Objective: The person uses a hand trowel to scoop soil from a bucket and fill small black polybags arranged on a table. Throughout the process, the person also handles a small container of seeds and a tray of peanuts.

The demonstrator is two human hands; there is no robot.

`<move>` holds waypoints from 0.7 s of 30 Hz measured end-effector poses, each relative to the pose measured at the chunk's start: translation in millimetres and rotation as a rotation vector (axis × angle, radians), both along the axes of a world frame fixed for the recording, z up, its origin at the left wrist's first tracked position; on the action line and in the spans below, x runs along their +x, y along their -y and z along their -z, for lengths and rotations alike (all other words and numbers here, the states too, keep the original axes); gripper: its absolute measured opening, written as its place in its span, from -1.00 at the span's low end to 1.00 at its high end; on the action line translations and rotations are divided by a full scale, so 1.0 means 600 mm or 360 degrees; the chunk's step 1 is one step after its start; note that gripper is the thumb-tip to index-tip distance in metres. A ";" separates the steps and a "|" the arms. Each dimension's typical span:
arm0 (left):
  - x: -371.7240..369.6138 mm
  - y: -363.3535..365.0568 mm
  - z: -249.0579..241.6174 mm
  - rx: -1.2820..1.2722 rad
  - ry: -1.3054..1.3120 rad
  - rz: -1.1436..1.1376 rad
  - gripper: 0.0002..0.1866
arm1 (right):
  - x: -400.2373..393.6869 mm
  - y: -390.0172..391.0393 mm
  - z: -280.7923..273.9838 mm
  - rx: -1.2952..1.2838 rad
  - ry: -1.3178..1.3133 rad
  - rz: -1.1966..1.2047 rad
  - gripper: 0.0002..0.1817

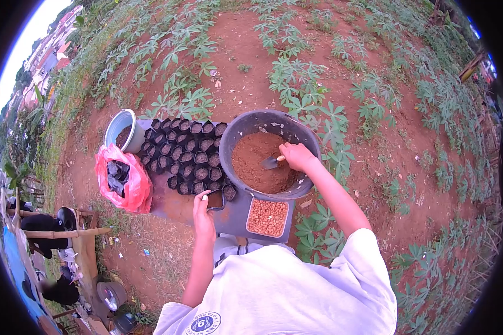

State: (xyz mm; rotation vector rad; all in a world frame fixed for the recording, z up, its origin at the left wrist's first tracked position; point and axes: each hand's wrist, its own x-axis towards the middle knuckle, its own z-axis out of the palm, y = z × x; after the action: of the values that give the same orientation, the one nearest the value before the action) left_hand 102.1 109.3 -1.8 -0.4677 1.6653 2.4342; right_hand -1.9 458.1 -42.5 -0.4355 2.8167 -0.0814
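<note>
My right hand is closed on the handle of a small trowel, whose blade rests in the brown soil of a large dark basin. My left hand holds the edge of a black seedling bag at the near side of the rows. Several black bags filled with soil stand close together left of the basin. A square tray of light brown grains lies just below the basin.
A pale bucket with dark soil stands at the table's far left, beside a pink plastic bag of black bags. Everything sits on a low grey table. Cassava-like plants surround it. People sit at a bamboo structure lower left.
</note>
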 end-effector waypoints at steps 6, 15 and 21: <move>0.004 -0.002 -0.010 -0.0007 0.0039 0.0000 -0.74 | 0.002 0.015 0.020 -0.0060 0.0053 0.0067 -0.74; -0.015 -0.003 0.003 0.0044 0.0006 -0.0021 -0.75 | -0.009 -0.001 0.010 -0.0163 0.0137 -0.0007 -0.78; -0.030 -0.011 -0.009 -0.0022 0.0028 0.0086 -0.75 | -0.002 0.001 0.010 -0.0210 0.0114 0.0009 -0.76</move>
State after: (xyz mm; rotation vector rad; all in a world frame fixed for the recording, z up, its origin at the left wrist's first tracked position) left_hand 84.2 115.9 3.9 -0.4391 1.6662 2.3752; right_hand -3.2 457.6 -48.4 -0.4446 2.7521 -0.2801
